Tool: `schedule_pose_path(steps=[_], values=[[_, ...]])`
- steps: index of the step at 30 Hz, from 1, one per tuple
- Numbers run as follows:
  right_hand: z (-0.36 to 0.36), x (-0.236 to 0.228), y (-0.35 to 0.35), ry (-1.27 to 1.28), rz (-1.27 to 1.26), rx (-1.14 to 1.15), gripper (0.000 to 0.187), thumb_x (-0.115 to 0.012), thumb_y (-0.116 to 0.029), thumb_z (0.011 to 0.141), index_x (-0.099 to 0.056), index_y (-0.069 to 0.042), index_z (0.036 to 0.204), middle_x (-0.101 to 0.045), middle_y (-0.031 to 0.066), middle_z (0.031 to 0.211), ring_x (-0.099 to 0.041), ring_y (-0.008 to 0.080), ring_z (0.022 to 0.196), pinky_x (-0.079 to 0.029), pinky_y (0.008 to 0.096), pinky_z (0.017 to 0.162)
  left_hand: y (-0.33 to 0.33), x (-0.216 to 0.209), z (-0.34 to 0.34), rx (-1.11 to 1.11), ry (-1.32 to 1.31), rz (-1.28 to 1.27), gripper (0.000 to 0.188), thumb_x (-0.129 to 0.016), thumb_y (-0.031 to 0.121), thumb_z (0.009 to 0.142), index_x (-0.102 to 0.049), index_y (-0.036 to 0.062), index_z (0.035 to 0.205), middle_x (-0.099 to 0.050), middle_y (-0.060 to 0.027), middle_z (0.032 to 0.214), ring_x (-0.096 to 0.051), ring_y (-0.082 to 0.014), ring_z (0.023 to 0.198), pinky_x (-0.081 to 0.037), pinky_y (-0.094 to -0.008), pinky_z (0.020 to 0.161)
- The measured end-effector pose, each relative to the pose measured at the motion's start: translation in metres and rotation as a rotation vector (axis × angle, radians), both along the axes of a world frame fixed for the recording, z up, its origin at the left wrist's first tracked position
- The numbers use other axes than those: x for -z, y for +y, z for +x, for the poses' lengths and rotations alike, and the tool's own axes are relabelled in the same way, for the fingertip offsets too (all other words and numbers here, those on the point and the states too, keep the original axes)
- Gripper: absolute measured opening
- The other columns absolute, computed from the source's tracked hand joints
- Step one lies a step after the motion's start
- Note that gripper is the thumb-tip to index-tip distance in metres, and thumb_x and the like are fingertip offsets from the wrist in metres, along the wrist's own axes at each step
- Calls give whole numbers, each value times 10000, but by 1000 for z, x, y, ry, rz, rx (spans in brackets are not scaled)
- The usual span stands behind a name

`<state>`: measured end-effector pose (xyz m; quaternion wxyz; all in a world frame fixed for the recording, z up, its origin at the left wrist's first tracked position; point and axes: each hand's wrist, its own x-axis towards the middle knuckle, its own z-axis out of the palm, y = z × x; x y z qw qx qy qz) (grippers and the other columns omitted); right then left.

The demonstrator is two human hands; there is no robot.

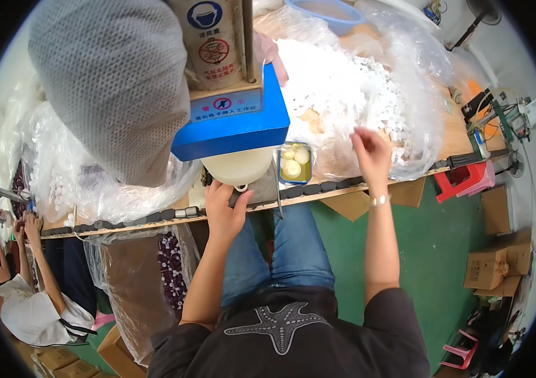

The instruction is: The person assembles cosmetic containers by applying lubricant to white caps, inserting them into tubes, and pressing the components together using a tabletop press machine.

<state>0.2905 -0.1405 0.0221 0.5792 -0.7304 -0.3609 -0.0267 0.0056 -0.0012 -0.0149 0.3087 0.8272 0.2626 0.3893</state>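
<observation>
My left hand [224, 211] is at the table edge under a blue press machine [236, 129], its fingers curled beside a small ring-shaped piece [241, 188] below the white round head [239, 165]. The fingertips are partly hidden, and what they hold is not clear. Raised at the near side of a heap of small white plastic pieces [369, 94], my right hand [374, 154] has its thumb and fingers drawn together. Anything between them is too small to make out. A blue-rimmed tray [295, 182] with several pale round things stands between my hands.
A grey mesh-covered bulk [113, 88] fills the upper left. Clear plastic bags [116, 195] lie on the table, whose front edge has dark padding [337, 186]. Below left is an open lined box [135, 264] with dark pieces. Another person [34, 302] works at far left. Cardboard boxes [485, 269] stand right.
</observation>
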Motion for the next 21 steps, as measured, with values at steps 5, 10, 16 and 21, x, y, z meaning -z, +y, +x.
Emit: schedule_pose_path(steps=[5, 10, 16, 21], values=[[82, 10, 55, -550, -482, 252, 205, -701, -146, 771, -669, 29, 872, -672, 232, 818, -664, 368, 766, -528, 410, 682, 0, 3, 4, -45, -174, -117, 233, -730, 56, 745, -684, 28, 971, -636, -99, 933, -554, -270, 890, -405, -359, 789], [96, 15, 83, -444, -860, 246, 341, -762, -317, 712, -665, -19, 848, -667, 217, 825, -650, 384, 844, -522, 456, 762, -8, -34, 0, 2, -213, -5, 187, -731, 109, 754, -686, 53, 927, -640, -99, 904, -547, -286, 859, -409, -359, 787], [109, 21, 56, -454, -755, 87, 272, -712, -200, 752, -664, 27, 894, -668, 211, 825, -639, 374, 724, -500, 411, 669, 7, -57, -168, -109, 632, -75, 187, -734, 197, 735, -670, 35, 802, -632, -155, 707, -618, -333, 744, -488, -421, 680], [99, 11, 47, -322, -472, 71, 223, -649, -132, 858, -664, 15, 1025, -676, 152, 793, -645, 205, 712, -485, 322, 630, 20, -37, -257, -212, 1407, -300, 257, -705, 274, 784, -659, 22, 796, -657, -181, 744, -641, -376, 742, -499, -451, 663]])
